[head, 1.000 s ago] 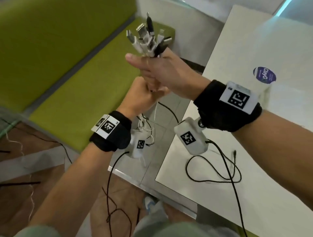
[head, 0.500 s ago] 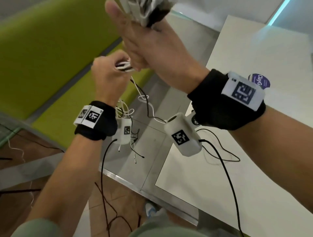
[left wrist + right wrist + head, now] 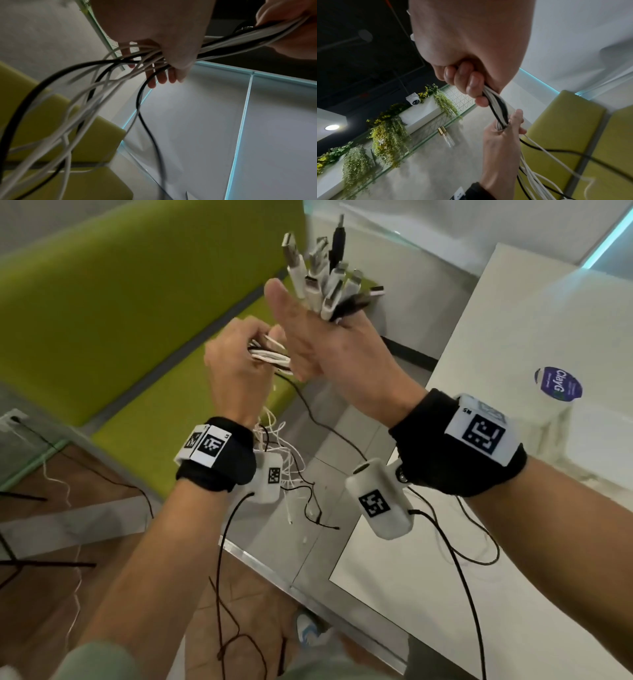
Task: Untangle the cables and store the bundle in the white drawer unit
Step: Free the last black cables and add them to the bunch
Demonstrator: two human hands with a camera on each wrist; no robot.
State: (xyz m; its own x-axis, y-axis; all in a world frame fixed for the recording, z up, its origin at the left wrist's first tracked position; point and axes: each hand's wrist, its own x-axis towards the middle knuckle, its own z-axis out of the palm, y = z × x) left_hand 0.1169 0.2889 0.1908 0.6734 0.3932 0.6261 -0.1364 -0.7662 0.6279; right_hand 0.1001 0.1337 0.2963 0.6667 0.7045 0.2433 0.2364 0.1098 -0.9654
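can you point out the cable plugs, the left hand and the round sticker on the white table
cable plugs (image 3: 325, 282), head view, on a white plug in the middle of the fanned cluster
left hand (image 3: 236, 371), head view, on the back of the hand
round sticker (image 3: 557, 384), head view, on its purple middle

white and black cables (image 3: 270, 356), green bench (image 3: 102, 285) (yellowish)

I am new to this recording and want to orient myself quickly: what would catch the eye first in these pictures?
First, the fan of plugs sticking up out of the right hand, raised at the top centre of the head view. Just left of it, the left hand grips the same cables lower down, and their loose ends hang tangled below the wrists. Behind lies a bright green bench, with a white table on the right.
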